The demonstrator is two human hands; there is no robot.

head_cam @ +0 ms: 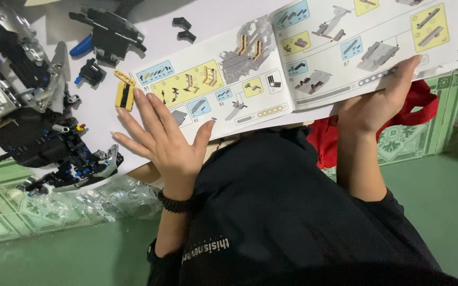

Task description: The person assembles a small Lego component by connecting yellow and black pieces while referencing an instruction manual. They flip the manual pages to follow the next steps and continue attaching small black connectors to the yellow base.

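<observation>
An open instruction booklet with pictured building steps lies across my lap and a white sheet. My left hand lies flat with fingers spread on the booklet's left page, near its lower left corner. My right hand presses on the lower edge of the right page, fingers stretched out. Just left of my left fingertips sits a small yellow and black brick piece. Neither hand holds anything.
A large black and grey brick-built model stands at the left on the white sheet. Loose black and blue parts lie at the top. Clear plastic bags sit on the green patterned floor. Red cloth lies under my right hand.
</observation>
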